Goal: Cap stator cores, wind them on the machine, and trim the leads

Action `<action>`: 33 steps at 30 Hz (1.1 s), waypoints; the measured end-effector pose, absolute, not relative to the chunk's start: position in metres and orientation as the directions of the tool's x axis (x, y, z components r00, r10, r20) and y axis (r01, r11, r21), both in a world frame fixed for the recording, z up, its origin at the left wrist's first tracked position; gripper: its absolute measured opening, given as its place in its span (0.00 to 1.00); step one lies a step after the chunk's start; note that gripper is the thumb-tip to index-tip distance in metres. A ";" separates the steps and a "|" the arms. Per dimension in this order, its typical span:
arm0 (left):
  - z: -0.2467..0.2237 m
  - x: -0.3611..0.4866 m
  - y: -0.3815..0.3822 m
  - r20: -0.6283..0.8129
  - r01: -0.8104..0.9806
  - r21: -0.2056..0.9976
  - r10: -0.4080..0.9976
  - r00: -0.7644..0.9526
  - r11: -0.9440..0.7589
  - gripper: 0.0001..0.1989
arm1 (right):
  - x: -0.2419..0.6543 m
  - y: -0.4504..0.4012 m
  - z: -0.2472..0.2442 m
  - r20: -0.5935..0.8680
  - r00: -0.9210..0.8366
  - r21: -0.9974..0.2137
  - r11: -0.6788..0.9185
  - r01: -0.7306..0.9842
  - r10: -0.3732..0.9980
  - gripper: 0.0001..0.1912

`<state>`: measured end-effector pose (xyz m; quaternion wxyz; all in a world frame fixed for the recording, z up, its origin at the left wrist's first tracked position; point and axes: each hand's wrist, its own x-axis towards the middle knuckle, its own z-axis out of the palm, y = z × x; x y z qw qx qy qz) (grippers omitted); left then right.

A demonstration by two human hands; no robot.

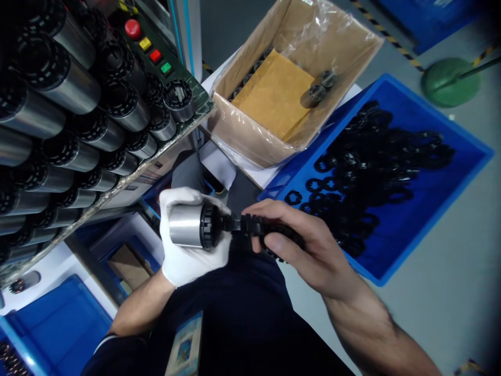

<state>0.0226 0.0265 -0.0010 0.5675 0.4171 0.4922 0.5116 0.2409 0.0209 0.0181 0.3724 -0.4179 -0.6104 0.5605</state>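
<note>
My left hand [195,263], in a white glove, is wrapped round a metal cylinder [185,225] that lies on its side, its black toothed end ring [209,225] facing right. Bare, my right hand [301,237] grips several black plastic rings [252,225] in a row between thumb and fingers. The foremost black piece is at the mouth of the cylinder; whether it touches or enters it I cannot tell. Part of the ring stack is hidden behind my fingers.
Many similar cylinders stand on the bench [156,154] at left, by a red push button [132,29]. Ahead is a plastic-lined carton [254,128] holding yellow cardboard [274,94]. A blue bin [438,198] of loose black rings stands at right, a blue tray [58,324] at lower left.
</note>
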 end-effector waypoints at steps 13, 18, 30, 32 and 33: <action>0.018 0.044 0.037 -0.495 -0.623 0.696 0.867 -0.056 0.357 0.24 | 0.218 0.010 0.018 0.296 -0.199 -0.892 0.345 0.292 0.934 0.25; 0.011 0.043 0.031 -0.489 -0.523 0.774 0.862 -0.135 0.357 0.24 | 0.217 0.011 0.012 0.293 -0.219 -0.895 0.348 0.280 0.931 0.24; 0.004 0.042 0.027 -0.564 -0.559 0.684 0.826 0.004 0.469 0.24 | 0.224 0.012 0.005 0.303 -0.281 -0.881 0.380 0.281 0.911 0.18; 0.003 0.041 0.027 -0.552 -0.553 0.695 0.834 0.002 0.461 0.24 | 0.223 0.010 0.006 0.281 -0.255 -0.886 0.352 0.302 0.925 0.18; 0.003 0.040 0.027 -0.545 -0.546 0.702 0.838 0.002 0.458 0.24 | 0.223 0.009 0.007 0.275 -0.245 -0.889 0.343 0.304 0.930 0.19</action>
